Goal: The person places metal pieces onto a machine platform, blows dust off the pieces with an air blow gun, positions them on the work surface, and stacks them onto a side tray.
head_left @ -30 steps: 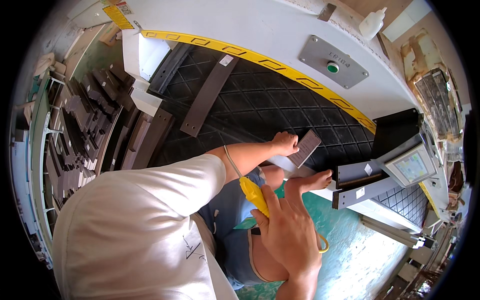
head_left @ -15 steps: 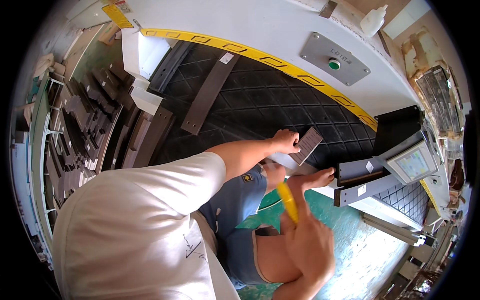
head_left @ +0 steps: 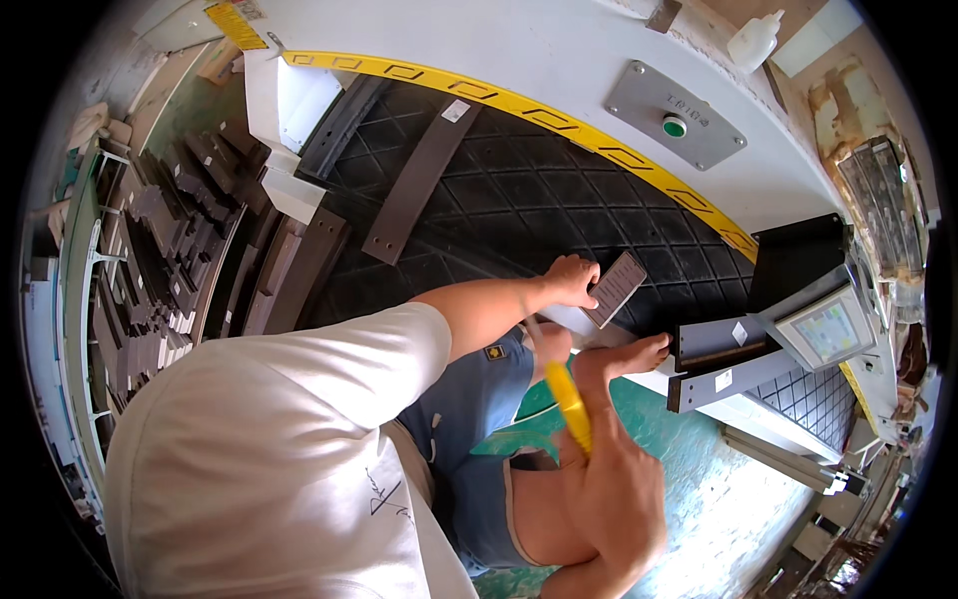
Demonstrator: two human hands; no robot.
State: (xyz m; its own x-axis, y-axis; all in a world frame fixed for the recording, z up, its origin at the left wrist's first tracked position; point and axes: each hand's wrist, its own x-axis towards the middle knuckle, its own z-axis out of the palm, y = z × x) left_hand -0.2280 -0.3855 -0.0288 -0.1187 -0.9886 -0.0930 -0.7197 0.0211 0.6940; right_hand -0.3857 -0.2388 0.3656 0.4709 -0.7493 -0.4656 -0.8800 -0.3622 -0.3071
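My left hand [head_left: 572,281] is closed on the near edge of a small flat brown panel [head_left: 617,290], which has rows of fine print on its face. The panel tilts over the black quilted mat [head_left: 519,200]. In my right hand [head_left: 619,494], lower and nearer to me, is a tool with a yellow handle [head_left: 568,404]. A thin, blurred shaft points from that handle up toward my left forearm; its kind of tip cannot be made out. The tool and the panel are apart. A bare foot [head_left: 639,354] rests just right of the panel.
A long brown board [head_left: 419,185] lies on the mat. At right stand dark drilled boards [head_left: 723,344] beside a tilted touchscreen [head_left: 826,327]. A white machine beam with a yellow strip and a green button [head_left: 675,126] curves behind. Stacked boards [head_left: 165,250] fill the left.
The yellow-handled tool has shifted slightly left, and its blurred shaft shows more. My left hand and the panel stay nearly in place, as the view shifts a little.
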